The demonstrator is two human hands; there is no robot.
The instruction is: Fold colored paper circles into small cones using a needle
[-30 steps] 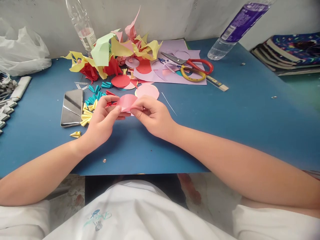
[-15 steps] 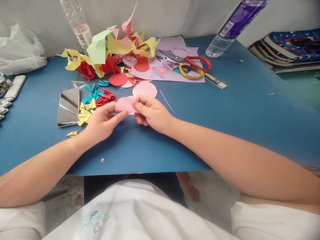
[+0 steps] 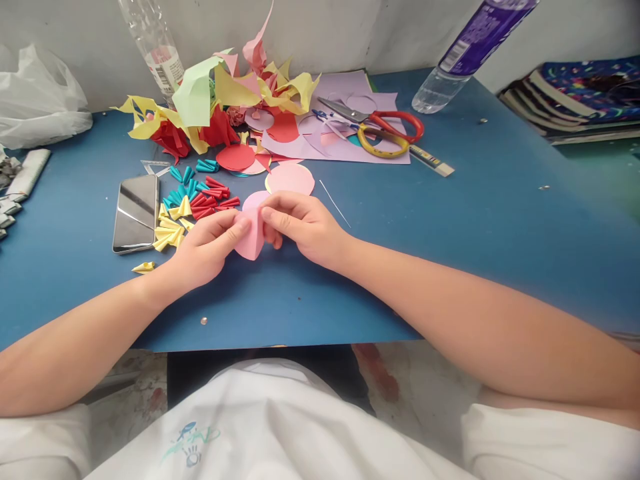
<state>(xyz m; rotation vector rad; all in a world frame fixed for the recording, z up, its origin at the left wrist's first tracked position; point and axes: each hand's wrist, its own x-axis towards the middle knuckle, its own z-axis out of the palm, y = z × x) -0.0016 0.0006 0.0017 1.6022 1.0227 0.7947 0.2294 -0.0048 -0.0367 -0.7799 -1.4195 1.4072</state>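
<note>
A pink paper circle (image 3: 254, 233) with a crease down its middle is held up over the front half of the table. My left hand (image 3: 210, 243) pinches its left side between thumb and fingers. On the right side, my right hand (image 3: 300, 223) grips the edge, its fingertips partly behind the paper. Just beyond my right hand lies a stack of pink paper circles (image 3: 290, 180). Small rolled paper cones lie near my left hand: yellow cones (image 3: 170, 233), red cones (image 3: 213, 197) and teal cones (image 3: 180, 193).
A phone (image 3: 135, 213) lies left of the cones. Crumpled coloured paper flowers (image 3: 220, 100) stand at the back, beside red-handled scissors (image 3: 395, 127) on purple paper sheets (image 3: 340, 150). Bottles (image 3: 450, 67) stand near the wall. A plastic bag (image 3: 45, 100) sits far left.
The pink circle has been turned so its crease runs upright and its lower part hangs below my fingers. My hands have shifted slightly around it.
</note>
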